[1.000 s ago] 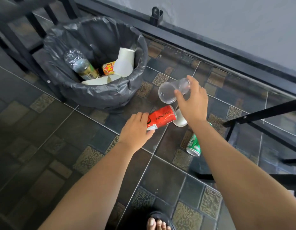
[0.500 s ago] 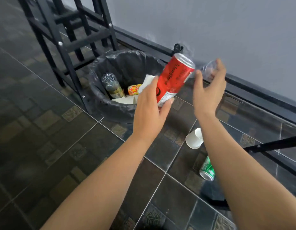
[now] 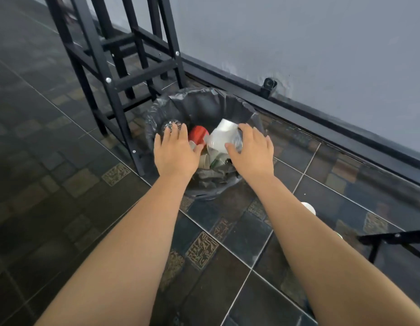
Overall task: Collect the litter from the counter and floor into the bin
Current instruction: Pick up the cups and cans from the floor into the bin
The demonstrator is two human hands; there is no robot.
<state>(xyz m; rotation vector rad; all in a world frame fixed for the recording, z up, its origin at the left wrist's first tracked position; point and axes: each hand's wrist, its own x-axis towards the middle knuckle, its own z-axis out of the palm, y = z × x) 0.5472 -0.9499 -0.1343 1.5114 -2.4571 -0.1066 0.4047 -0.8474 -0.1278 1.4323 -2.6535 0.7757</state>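
The round bin lined with a crumpled black plastic bag (image 3: pixel 204 107) stands on the dark tiled floor (image 3: pixel 63 208) near the grey wall (image 3: pixel 321 55), just beside a leg of the black metal stool frame (image 3: pixel 105 74). Both hands hover over its mouth. The left hand (image 3: pixel 176 154) is spread flat, palm down, fingers straight, and holds nothing. Just beyond its fingers a red cylindrical drink can (image 3: pixel 199 135) lies inside the bin, blurred. The right hand (image 3: pixel 251 149) arches over a clear, thin-walled plastic cup (image 3: pixel 237 141), which shimmers between thumb and fingers above the bin; whether the fingers grip it or merely lie over it I cannot tell. Also in the bin are a white paper cup (image 3: pixel 222 135) and, at the left edge, a clear plastic bottle (image 3: pixel 171 125). Another white cup (image 3: pixel 309 208) lies on the floor, partly hidden by the right forearm
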